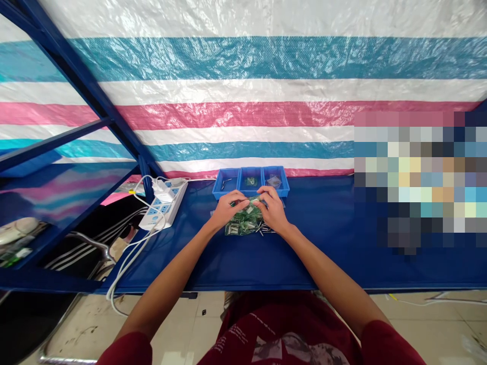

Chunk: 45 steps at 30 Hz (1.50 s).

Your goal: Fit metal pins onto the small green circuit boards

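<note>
A green-tinted clear plastic bag (243,224) with small metal parts in it lies on the blue table. My left hand (230,207) pinches its upper edge from the left, thumb and fingers closed. From the right, my right hand (272,208) pinches the same edge, close to the left fingertips. Loose thin metal pieces (265,229) lie beside the bag, under my right hand. Just behind stand three joined blue bins: the left bin (219,187) holds a few thin metal pieces, the middle bin (250,171) a green bag, the right bin (282,188) clear bags.
At the left of the blue table (304,263), a white power strip (173,205) has a plug and white cables hanging over the front edge. A blue metal frame (91,86) rises at the left. Striped sheeting (243,114) hangs behind. The right side is pixelated.
</note>
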{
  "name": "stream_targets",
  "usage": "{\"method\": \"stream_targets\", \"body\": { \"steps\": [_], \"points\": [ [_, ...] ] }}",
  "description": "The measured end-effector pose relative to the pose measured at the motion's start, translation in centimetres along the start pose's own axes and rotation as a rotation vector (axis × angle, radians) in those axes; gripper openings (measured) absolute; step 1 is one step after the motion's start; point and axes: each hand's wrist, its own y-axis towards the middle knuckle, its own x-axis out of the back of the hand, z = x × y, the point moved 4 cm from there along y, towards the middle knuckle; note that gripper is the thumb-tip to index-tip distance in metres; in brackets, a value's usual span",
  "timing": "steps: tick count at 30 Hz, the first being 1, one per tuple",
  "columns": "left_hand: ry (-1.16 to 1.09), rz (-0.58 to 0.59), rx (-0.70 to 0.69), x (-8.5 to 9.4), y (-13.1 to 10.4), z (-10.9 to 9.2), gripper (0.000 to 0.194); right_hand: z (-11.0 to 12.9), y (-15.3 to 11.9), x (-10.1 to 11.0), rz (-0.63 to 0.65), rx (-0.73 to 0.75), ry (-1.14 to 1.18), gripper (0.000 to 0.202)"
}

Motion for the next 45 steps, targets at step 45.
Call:
{"method": "stream_targets", "body": {
  "steps": [45],
  "points": [
    [-0.115,-0.075,0.086,0.1,-0.2,0.3,0.036,-0.9,-0.3,-0.5,0.083,-0.201,0.081,0.031]
  ]
}}
